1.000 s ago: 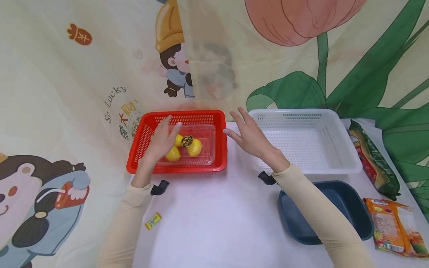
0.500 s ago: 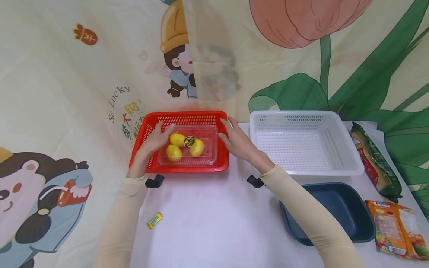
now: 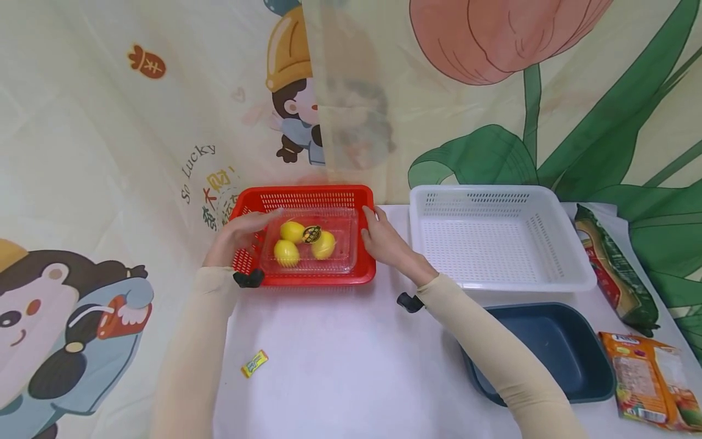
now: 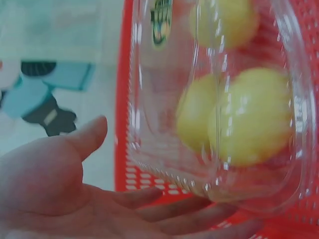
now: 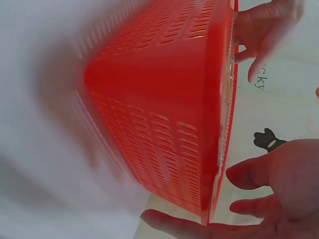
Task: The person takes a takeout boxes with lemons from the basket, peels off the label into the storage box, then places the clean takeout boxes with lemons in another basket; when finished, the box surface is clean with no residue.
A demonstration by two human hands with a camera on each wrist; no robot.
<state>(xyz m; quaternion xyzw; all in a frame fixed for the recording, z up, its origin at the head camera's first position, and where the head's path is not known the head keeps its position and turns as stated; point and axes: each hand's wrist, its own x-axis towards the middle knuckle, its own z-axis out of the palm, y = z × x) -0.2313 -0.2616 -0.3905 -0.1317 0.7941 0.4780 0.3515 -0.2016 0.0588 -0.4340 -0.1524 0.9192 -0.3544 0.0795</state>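
Compared with one second ago, left hand (image 3: 236,233) no longer hovers over yellow fruits (image 3: 287,253); now reaches over left side of red basket (image 3: 307,280), fingers stretched, nothing held. Right hand (image 3: 386,241) has come from gap beside white basket (image 3: 485,244) to right rim of red basket; fingers spread, firm contact I cannot tell. Clear box (image 3: 344,247) with three yellow fruits lies between hands, inside red basket. White basket stands right of right hand. Right sleeve (image 3: 488,341) hides part of blue tray (image 3: 554,341).
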